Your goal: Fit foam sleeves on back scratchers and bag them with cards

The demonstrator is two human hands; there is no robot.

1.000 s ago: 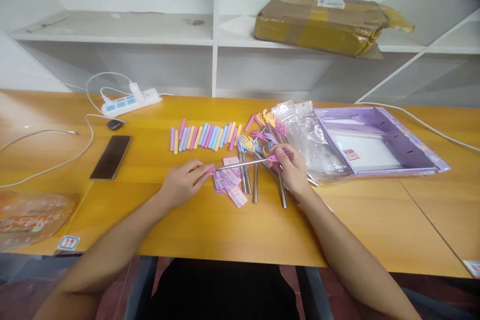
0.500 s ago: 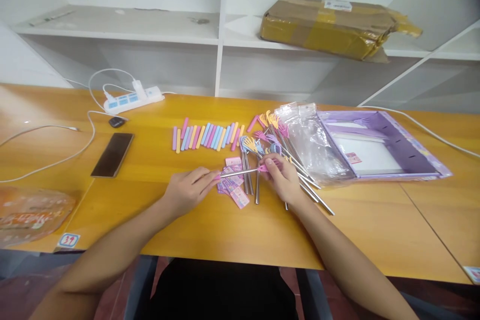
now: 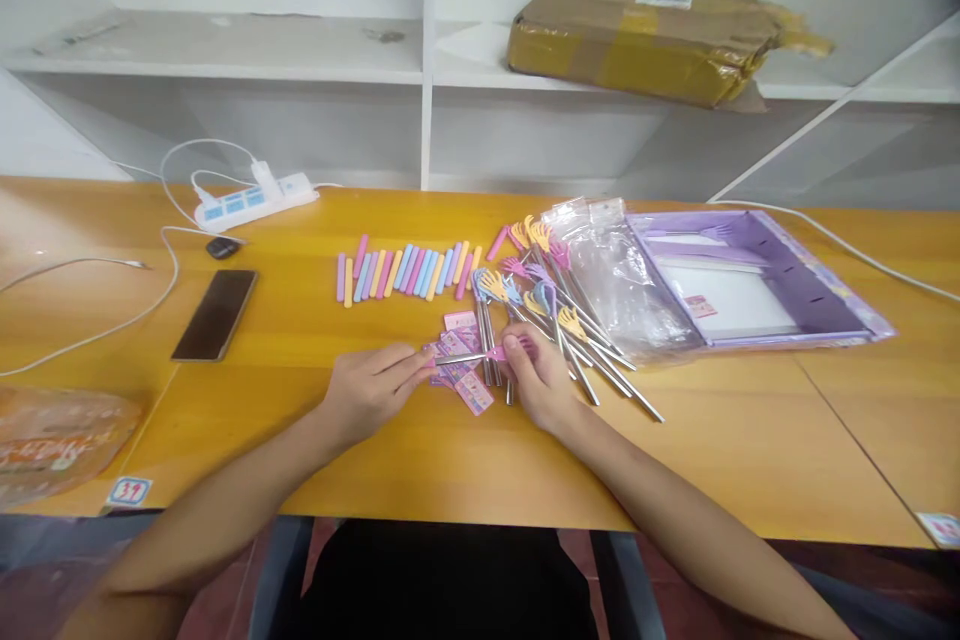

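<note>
Between my hands a back scratcher with a metal rod (image 3: 460, 358) lies nearly level above the table. My left hand (image 3: 373, 386) is closed round its left end, where a bit of pink shows at the fingertips. At the other end, my right hand (image 3: 540, 378) pinches the pink hand-shaped head, partly covered by the fingers. Below the rod is a loose pile of pink and purple cards (image 3: 471, 390). Beyond my right hand lie several more back scratchers (image 3: 574, 320) with yellow, blue, pink and purple heads. Pastel handle tubes (image 3: 409, 272) form a row behind the cards.
A purple open box (image 3: 817, 285) and clear plastic bags (image 3: 611, 280) are at right. On the left are a phone (image 3: 215, 315), a power strip (image 3: 256, 202) with white cables and an orange-printed bag (image 3: 64, 445). A taped carton (image 3: 637, 40) sits on the shelf.
My right hand has come closer to my left, and less of the metal rod shows between them. The whole view has shifted slightly.
</note>
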